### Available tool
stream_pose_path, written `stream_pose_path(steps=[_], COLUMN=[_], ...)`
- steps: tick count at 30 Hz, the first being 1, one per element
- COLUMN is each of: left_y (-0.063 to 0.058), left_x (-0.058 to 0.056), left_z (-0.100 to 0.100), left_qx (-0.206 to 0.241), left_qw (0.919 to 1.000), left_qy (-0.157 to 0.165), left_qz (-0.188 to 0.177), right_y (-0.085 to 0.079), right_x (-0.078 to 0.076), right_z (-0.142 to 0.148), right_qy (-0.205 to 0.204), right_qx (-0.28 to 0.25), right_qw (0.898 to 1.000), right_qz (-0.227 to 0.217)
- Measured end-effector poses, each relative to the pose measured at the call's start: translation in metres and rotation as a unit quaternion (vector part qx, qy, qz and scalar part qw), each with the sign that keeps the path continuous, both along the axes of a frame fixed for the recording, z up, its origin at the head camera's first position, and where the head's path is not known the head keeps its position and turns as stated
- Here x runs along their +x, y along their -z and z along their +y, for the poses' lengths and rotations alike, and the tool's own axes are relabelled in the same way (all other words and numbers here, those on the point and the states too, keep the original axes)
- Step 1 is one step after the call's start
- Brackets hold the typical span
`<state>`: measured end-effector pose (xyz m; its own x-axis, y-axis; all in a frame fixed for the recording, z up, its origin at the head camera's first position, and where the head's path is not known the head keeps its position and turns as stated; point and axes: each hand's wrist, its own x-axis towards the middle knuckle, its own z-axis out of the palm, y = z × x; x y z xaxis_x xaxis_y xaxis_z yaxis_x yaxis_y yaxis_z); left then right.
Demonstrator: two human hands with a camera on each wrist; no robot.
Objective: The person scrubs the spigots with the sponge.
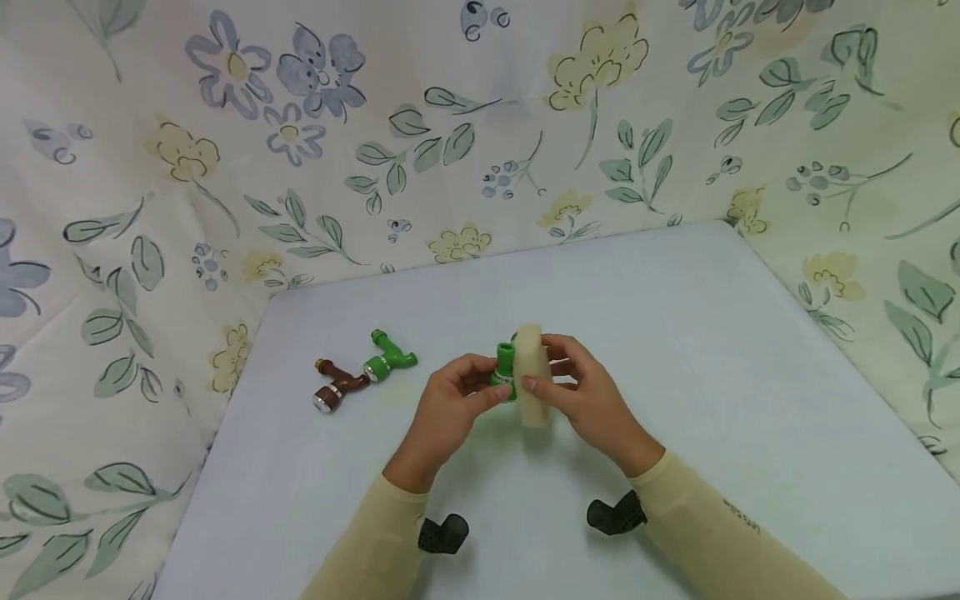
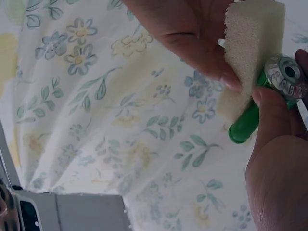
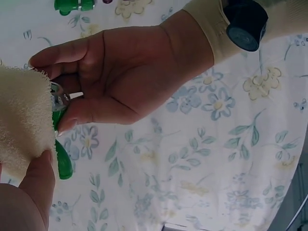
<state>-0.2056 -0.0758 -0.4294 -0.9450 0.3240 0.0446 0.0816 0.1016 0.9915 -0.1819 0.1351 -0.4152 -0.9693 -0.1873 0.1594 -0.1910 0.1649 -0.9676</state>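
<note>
My left hand (image 1: pixel 448 404) grips a green plastic tap (image 1: pixel 505 357) with a silver ring, thumb and fingers around its body. In my right hand (image 1: pixel 596 404) is a cream sponge (image 1: pixel 533 400), pinched between thumb and fingers and standing on edge. The sponge lies right against the tap's side; in the left wrist view the tap's green end (image 2: pixel 244 126) sticks out past the sponge (image 2: pixel 250 43). From the right wrist, the sponge (image 3: pixel 24 115) hides much of the tap, though a curved green part (image 3: pixel 63 161) shows below my left thumb.
On the white table (image 1: pixel 712 375), left of my hands, lie a brown tap (image 1: pixel 341 382) and another green tap (image 1: pixel 388 357), end to end. A floral cloth (image 1: pixel 480 167) hangs behind the table. Dark wrist cameras (image 1: pixel 444 534) jut inward from both sleeves.
</note>
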Motion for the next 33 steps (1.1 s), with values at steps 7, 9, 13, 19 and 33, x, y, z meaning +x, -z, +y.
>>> stream_pose_path(steps=[7, 9, 13, 19, 33], left_y=[0.004, 0.005, 0.005, 0.004, -0.026], left_x=[-0.002, -0.002, -0.002, 0.001, 0.015], left_z=[0.0, 0.0, 0.001, 0.003, 0.003], left_qx=[0.0, 0.001, 0.002, 0.004, -0.003], left_qw=[0.9999, 0.9999, 0.9998, 1.0, 0.9996], left_qy=[-0.006, -0.009, -0.015, -0.009, 0.024], left_qz=[0.009, 0.011, 0.012, 0.001, 0.014], right_y=[-0.005, -0.006, -0.009, -0.011, -0.002], right_x=[0.004, 0.005, 0.007, 0.006, -0.003], right_z=[-0.002, -0.002, -0.003, -0.004, 0.006], right_qy=[-0.037, -0.051, -0.061, -0.036, 0.026], right_qx=[-0.041, -0.054, -0.065, -0.039, 0.009], right_qw=[0.998, 0.997, 0.996, 0.998, 1.0], right_qz=[0.003, 0.008, 0.019, 0.024, 0.012])
